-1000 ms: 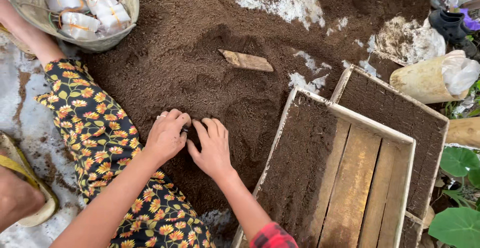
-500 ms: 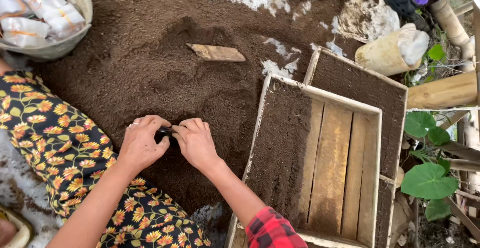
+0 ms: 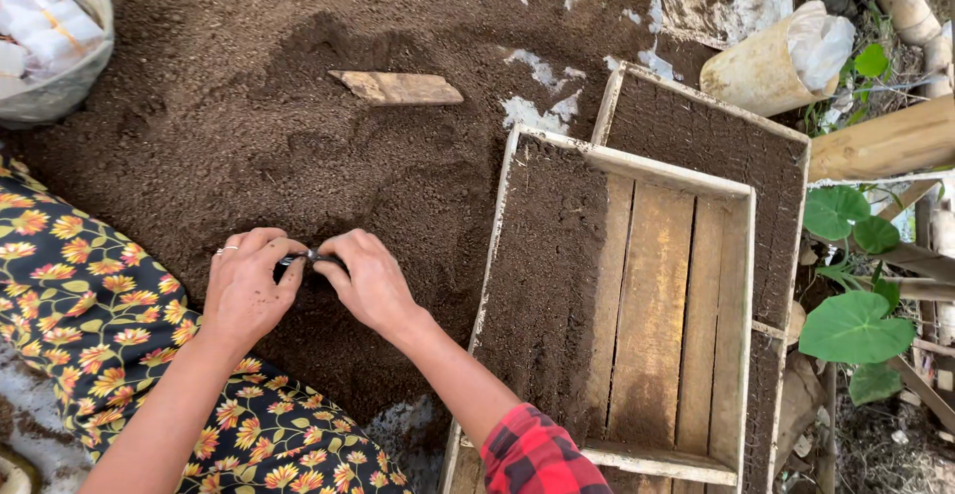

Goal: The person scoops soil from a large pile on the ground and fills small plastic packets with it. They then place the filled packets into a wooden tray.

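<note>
As the head view shows it: the two hands meet low over the soil, just left of a crate.
Left hand: the left hand (image 3: pixel 244 285) has its fingers curled narrow, and thumb and forefinger pinch one end of a small dark thing (image 3: pixel 310 255); a ring (image 3: pixel 227 250) sits on one finger.
Right hand: the right hand (image 3: pixel 373 280) is curled in the same way and its fingertips pinch the other end; a red checked sleeve (image 3: pixel 532 454) covers the upper arm.
Small dark thing: it is held between both hands, just above the soil heap (image 3: pixel 249 106); it is too small to tell what it is.
Crate: the wooden crate (image 3: pixel 617 161) has soil only along its left side, and the other slats are bare.
Second crate: the second crate (image 3: pixel 696 136) lies partly under the first one and looks full of soil to the rim.
Progress: I judge the filling only begun for the upper crate; most of its floor is still without soil.
Around: a piece of wood (image 3: pixel 398 86) lies on the heap, a basket (image 3: pixel 50 106) with white bags stands at the top left, and a flowered cloth (image 3: pixel 90 325) is under the left arm.
Against one second ago: then the fingers were down at the soil; now they are lifted a little and pinched together.
Against half a second ago: the hands keep the same pinch and place; the view sits further right, so the basket is more cut off.
</note>
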